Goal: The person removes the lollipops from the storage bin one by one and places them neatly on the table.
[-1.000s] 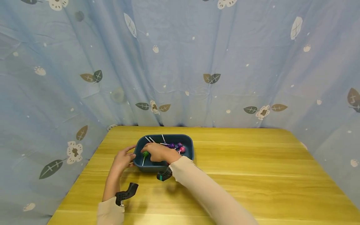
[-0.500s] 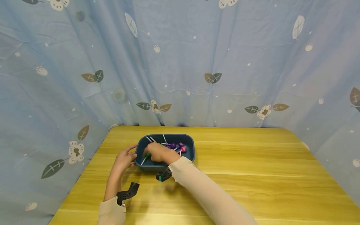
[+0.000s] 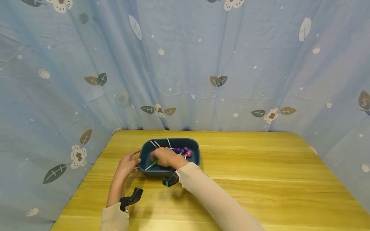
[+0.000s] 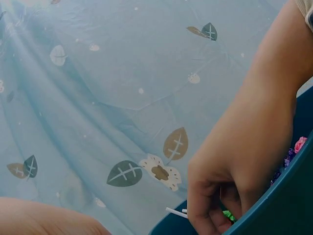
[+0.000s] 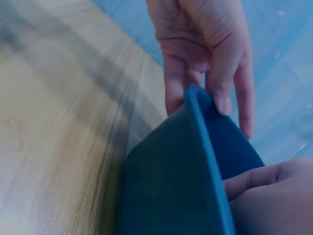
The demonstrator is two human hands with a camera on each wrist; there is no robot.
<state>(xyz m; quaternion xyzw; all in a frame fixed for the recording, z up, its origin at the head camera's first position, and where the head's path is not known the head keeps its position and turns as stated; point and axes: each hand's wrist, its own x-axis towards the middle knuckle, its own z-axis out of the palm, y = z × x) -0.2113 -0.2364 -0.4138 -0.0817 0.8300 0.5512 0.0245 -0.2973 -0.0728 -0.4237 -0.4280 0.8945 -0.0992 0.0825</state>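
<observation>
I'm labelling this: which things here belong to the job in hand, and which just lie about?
Probably in the job:
- left hand
- right hand
- blue bin
- green lollipop
- purple lollipops
- pink lollipop

Just around:
- wooden table
- patterned curtain
- black wrist mounts

Left hand (image 3: 126,163) lay near right hand (image 3: 166,157).
The left parted thumb from fingers; the right curled its fingers downward.

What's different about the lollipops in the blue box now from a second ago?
The right hand shifted a little rightward, and the candy end of the green lollipop swung right and toward the person, so its stick slants more. I can't tell whether it's pinched. The left hand still holds the end of the blue box; the pink lollipop stayed put.
</observation>
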